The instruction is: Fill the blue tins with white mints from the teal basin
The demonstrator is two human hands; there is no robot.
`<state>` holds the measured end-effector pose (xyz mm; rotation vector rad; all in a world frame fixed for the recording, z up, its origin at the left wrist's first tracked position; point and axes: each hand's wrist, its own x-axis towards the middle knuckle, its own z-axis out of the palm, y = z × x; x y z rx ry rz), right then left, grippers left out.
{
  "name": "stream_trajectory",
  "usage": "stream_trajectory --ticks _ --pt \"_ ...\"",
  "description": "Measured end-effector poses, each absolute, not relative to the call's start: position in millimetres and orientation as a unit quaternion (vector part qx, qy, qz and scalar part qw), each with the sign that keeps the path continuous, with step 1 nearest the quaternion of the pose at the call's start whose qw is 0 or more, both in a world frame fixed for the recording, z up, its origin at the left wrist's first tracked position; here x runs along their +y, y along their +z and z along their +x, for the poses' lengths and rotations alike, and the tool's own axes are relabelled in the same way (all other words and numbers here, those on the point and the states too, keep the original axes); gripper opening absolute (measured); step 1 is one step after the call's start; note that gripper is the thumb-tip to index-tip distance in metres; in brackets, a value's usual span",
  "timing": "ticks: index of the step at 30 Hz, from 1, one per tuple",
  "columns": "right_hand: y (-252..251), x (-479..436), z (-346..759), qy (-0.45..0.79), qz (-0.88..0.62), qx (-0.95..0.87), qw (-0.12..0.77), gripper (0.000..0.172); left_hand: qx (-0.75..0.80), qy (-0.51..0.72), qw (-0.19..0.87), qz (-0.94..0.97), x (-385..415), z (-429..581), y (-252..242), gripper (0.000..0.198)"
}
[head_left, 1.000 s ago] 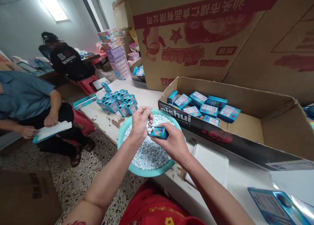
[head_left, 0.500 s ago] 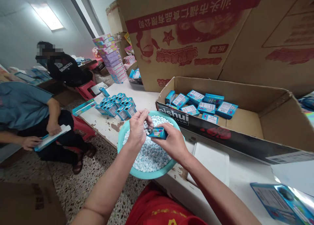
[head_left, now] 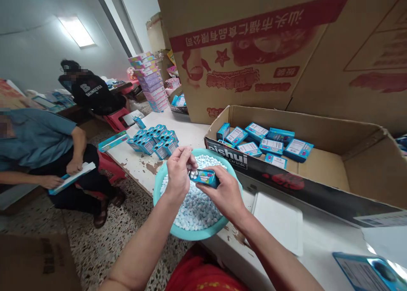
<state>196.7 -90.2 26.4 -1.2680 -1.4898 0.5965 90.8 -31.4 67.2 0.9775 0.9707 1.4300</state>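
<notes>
My right hand (head_left: 226,190) grips a small blue candy box (head_left: 208,178) on its side, its end turned toward my left hand. White candies show at that end. My left hand (head_left: 178,168) is closed, fingers curled around a few small white candies against the box's end; part of the grip is hidden behind the fingers. Below both hands stands a turquoise basin (head_left: 186,235) filled with loose white candies (head_left: 199,217).
Left of the basin, several blue boxes (head_left: 148,145) stand grouped on the worn white table (head_left: 193,132). A low carton (head_left: 330,166) holding several blue boxes lies behind to the right. A white lid (head_left: 278,223) lies nearby. A co-worker (head_left: 41,134) sits at left, holding a flat blue-and-white piece.
The view has shifted slightly, so the scene sits a little lower and to the right. The candy box shows more of its printed side; both hands stay at it over the basin.
</notes>
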Motion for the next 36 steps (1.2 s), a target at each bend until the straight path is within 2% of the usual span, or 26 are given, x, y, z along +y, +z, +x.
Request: stream_trajectory --ticks 10,18,22,26,28,29,31,33,36 --pt "29.8 -101.1 199.2 0.281 -0.521 -0.608 0.530 0.027 0.404 0.474 0.573 0.533 -43.8 86.2 75.7 0.025" --pt "23.4 -103.4 204.2 0.346 -0.512 -0.566 0.545 0.026 0.390 0.459 0.608 0.517 -47.5 93.9 78.1 0.025" --pt "29.6 -106.8 203.0 0.387 -0.496 -0.542 0.557 0.026 0.380 0.487 0.594 0.516 -50.5 91.3 87.0 0.024" --pt "39.4 -131.1 221.9 0.437 -0.484 -0.479 0.588 0.031 0.415 0.528 0.503 0.545 -42.5 71.0 79.4 0.023" --pt "38.8 -147.8 241.6 0.436 -0.495 -0.437 0.611 0.035 0.467 0.441 0.437 0.630 -38.1 54.4 57.5 0.028" --pt "36.1 -156.0 253.0 0.417 -0.514 -0.418 0.623 0.036 0.484 0.359 0.394 0.694 -37.1 45.5 42.5 0.031" --pt "25.7 -170.5 276.8 0.345 -0.573 -0.379 0.640 0.036 0.455 0.235 0.289 0.809 -38.4 28.5 9.2 0.038" --pt "8.9 -181.5 298.7 0.267 -0.630 -0.344 0.643 0.038 0.433 0.197 0.209 0.854 -43.3 15.3 -20.6 0.042" --pt "-22.4 -191.4 320.9 0.218 -0.678 -0.308 0.631 0.041 0.437 0.205 0.117 0.868 -53.4 7.3 -44.9 0.044"
